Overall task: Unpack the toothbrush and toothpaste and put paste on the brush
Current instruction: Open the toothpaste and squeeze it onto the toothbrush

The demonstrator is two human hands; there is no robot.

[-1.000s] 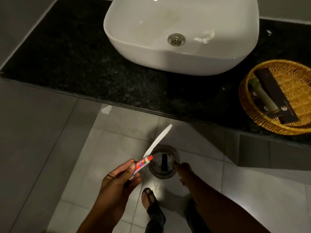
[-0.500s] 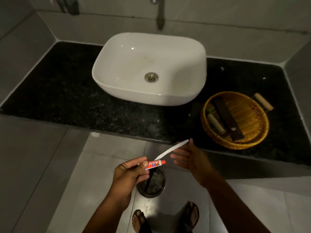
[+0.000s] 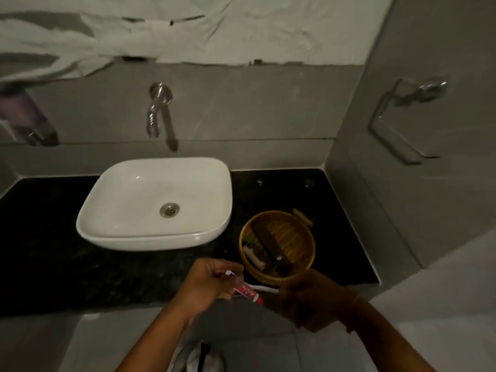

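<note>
Holding both items out of their packaging, low in the centre of the frame, in front of the black counter [image 3: 53,237]. Left hand [image 3: 208,284] curled around the small red toothpaste tube [image 3: 248,292], fingers pressed together on its upper end, cap end pointing down and right toward the other hand. White toothbrush [image 3: 264,288] lying just behind the tube, almost level, with one end inside the left hand and the other end reaching the right hand [image 3: 308,302]. Right hand dark and blurred at this moment; closed loosely near the cap end of the tube and the end of the brush, but cannot tell if pinching either of them or only touching.

Judging progress: unpacking looks finished, with no wrapper visible on tube or brush. Part of a bin [image 3: 198,358] visible at the bottom edge with something pale inside, maybe the discarded packaging, not sure. Cap of the tube cannot be read as on or off. No paste visible on the brush; bristle end too small and hidden to confirm.

Remaining, probably: opening the cap, separating the 2 items into 2 hands, squeezing paste on the bristles.

White basin [image 3: 155,205] in the middle of the frame and woven basket [image 3: 276,276] with other toiletries just above the hands, both untouched.
</note>
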